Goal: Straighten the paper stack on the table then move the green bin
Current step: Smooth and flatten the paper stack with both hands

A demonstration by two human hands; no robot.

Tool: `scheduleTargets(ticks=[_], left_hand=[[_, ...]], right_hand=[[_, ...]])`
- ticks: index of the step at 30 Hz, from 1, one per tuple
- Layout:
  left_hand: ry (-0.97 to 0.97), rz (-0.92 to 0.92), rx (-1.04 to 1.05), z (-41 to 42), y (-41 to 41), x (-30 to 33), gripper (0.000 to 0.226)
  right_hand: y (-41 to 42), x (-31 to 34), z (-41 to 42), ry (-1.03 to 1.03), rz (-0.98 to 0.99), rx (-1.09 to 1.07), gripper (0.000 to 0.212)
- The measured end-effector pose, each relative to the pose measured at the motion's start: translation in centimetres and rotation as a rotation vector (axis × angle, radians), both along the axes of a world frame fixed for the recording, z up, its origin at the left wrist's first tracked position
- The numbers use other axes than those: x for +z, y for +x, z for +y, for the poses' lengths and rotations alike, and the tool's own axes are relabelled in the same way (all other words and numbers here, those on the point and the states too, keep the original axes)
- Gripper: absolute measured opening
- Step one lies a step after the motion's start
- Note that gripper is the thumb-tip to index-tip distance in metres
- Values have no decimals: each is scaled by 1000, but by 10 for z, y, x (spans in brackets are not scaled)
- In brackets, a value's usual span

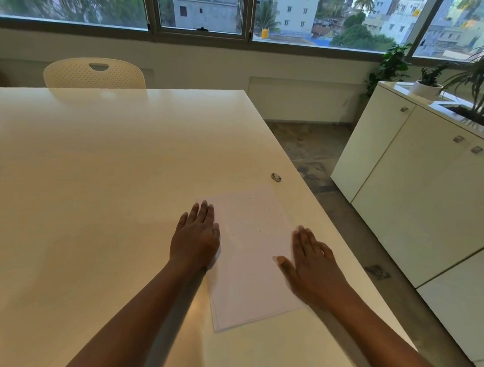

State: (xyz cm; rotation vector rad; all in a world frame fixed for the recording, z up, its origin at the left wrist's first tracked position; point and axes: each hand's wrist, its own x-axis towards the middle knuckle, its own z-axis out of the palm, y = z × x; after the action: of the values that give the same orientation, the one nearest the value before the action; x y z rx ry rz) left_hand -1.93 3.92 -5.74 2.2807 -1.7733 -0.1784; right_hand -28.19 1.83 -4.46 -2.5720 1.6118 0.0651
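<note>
Head view, only view available. The stack is lying on the table, near the right edge and toward the near side, long axis running near to far. The left hand is lying flat, fingers straight and together, pressing along the stack's left edge; fingertips are pointing far. The right hand is sitting at the stack's right edge, fingers straight, thumb spread out over the sheets; it is blurred, so whether the palm is touching paper or hovering just above it cannot be told. Neither hand is gripping anything: both are flat and spread, bracketing the stack from either side. At the near left corner a second sheet edge is peeking out slightly, so the sheets are looking not quite flush. A small dark item, too small to identify, is resting beyond the stack's far right corner. A chair is standing at the far side of the table; a cabinet with plants is standing to the right across the floor. The bin is not showing anywhere in this view. Judgement: step one, squaring the stack, is underway and not finished. Next move is likely calling for both palms pushing inward to even the long edges, then tapping the near and far ends. After that the bin needs locating, which probably means turning the head.
</note>
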Motion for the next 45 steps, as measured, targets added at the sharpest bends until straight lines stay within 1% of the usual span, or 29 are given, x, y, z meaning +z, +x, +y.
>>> scheduleTargets(ticks=[3,4,7,8,10,12,14,17,18,20,23,25,33,35,38,41,43,45], left_hand=[[-20,100,14,0,2,6,53],[-37,82,22,1,5,8,53],[-38,-118,9,10,13,8,55],[-20,-151,-10,13,14,7,56],[17,-143,-26,18,14,4,58],[26,-126,-20,18,14,2,58],[13,-108,-9,16,13,1,57],[3,-109,8,14,13,-2,56],[2,-109,9,14,13,-3,56],[1,-107,6,14,14,-4,56],[-9,-87,0,14,15,-5,56],[-18,-77,6,13,16,-6,56],[-16,-44,27,10,16,-5,54],[-41,-4,36,8,15,0,54],[-86,26,-20,-6,10,11,56],[-44,-21,-80,-25,-4,17,58],[0,-50,-82,-30,-9,14,57],[31,-69,-104,-30,-11,8,56]], right_hand=[[26,4,4,-32,-64,90,75],[39,6,5,-27,-91,142,73],[79,10,2,-11,-155,287,67],[92,10,0,-4,-168,337,66],[111,9,-3,17,-166,445,63],[119,4,-4,42,-134,511,65],[114,-3,-8,51,-101,476,71],[105,-6,-14,33,-55,287,79],[105,-6,-14,16,-52,254,80],[112,-5,-10,-12,-97,296,77],[125,-7,0,25,-143,438,73],[121,-10,-3,35,-133,428,73],[41,-4,-59,26,-24,29,78],[37,-1,-65,-17,-35,-15,76],[59,5,-68,-19,-127,68,72],[97,12,-73,33,-217,221,68],[121,14,-78,68,-237,299,66],[137,13,-81,112,-233,329,65]])
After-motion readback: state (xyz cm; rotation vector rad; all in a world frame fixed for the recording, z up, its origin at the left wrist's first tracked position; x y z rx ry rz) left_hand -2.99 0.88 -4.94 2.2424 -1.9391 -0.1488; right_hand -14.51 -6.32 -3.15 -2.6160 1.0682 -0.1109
